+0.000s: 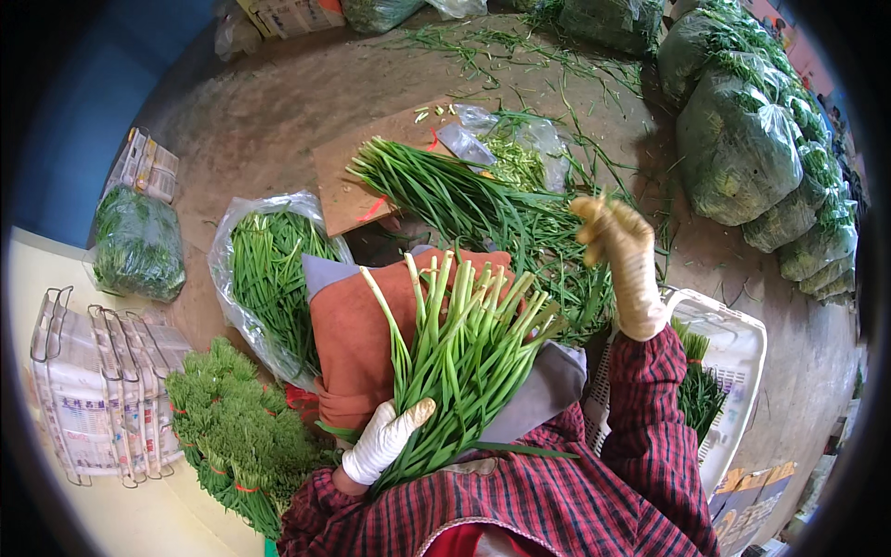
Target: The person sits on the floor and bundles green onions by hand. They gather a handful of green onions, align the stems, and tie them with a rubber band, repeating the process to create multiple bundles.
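Note:
My left hand (390,438), in a white glove, grips a loose bunch of flat-leaved greens (459,348) that look like garlic chives. Their pale cut ends point away from me, and the bunch rests over my lap on an orange-brown cloth (355,341). My right hand (614,233), in a yellow-stained glove, is raised to the right with its fingers curled. Whether it holds a thin piece of leaf is unclear. Below and left of it lies a heap of long green leaves (557,257). Another sheaf of greens (431,184) lies partly across a brown board (341,174).
A metal blade (468,145) lies by the board, beside trimmings on plastic. Left are an open bag of greens (278,257), banded green bunches (237,411) and wire-handled carriers (104,397). Right are a white plastic crate (748,341) and stuffed clear bags (738,146).

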Tool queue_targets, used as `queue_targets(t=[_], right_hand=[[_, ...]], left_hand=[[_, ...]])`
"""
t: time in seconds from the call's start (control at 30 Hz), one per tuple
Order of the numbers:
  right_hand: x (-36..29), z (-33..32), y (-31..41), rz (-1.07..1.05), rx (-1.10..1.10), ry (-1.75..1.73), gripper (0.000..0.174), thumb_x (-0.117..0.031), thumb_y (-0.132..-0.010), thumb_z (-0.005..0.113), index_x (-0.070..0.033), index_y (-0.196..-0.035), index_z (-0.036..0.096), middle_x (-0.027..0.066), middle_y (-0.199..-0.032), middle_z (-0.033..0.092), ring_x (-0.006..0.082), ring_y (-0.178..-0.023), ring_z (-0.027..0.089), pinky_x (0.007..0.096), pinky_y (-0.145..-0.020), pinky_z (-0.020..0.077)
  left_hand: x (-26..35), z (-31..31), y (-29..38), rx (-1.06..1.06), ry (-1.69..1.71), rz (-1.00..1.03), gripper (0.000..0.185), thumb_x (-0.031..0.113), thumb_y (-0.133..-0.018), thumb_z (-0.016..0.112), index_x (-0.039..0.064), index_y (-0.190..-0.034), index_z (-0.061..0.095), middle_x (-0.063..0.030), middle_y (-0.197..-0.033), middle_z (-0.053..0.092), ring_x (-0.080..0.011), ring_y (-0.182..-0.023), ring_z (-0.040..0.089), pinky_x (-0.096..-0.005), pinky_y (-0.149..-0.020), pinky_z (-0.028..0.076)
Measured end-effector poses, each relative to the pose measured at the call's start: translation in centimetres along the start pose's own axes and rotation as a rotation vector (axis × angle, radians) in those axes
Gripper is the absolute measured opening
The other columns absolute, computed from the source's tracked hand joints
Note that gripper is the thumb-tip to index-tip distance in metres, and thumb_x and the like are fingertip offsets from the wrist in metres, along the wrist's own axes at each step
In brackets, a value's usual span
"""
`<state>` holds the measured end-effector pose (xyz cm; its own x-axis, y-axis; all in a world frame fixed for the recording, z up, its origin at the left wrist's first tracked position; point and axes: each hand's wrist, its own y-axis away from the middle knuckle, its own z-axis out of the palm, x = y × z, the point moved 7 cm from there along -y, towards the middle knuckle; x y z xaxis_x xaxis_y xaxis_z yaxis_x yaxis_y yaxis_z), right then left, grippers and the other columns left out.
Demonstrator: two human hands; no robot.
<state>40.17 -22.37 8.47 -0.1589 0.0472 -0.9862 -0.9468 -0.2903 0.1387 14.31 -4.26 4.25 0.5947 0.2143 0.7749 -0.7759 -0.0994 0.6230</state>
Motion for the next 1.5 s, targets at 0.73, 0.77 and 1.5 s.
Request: queue_targets(t=[0.73,0.77,1.5], right_hand=[[3.1,8.0,1.3,-0.320,-0.819,0.337,0.017,-0.007,-0.072,0.067,-0.010,-0.089,0.067,0.0087,-0.105,0.058,0.0225,-0.096,0.055,0.0326,-0.082,0.0454],[3.1,7.6,0.9,-0.285,-0.807,0.273,0.016,-0.006,-0.073,0.066,-0.008,-0.088,0.067,0.0089,-0.105,0.059,0.0212,-0.095,0.055,0.0319,-0.082,0.0456],[-0.5,6.8,4.3,-0.679,-0.701,0.712,0.021,-0.018,-0.065,0.073,-0.011,-0.083,0.065,0.0076,-0.116,0.056,0.0278,-0.105,0.052,0.0387,-0.085,0.0437]], left_hand=[[1.3,0.5,0.1,-0.027,0.002,0.010,0.030,0.032,-0.087,0.055,0.003,-0.082,0.059,0.0078,-0.073,0.050,-0.0036,-0.067,0.042,-0.0212,-0.058,0.035],[1.1,0.4,0.1,-0.018,0.017,0.005,0.030,0.032,-0.087,0.055,0.003,-0.083,0.059,0.0074,-0.074,0.051,-0.0037,-0.068,0.044,-0.0208,-0.059,0.036],[0.3,0.7,-0.1,-0.041,0.033,-0.013,0.030,0.027,-0.089,0.054,0.000,-0.101,0.059,0.0052,-0.085,0.056,-0.0032,-0.077,0.047,-0.0191,-0.068,0.039]])
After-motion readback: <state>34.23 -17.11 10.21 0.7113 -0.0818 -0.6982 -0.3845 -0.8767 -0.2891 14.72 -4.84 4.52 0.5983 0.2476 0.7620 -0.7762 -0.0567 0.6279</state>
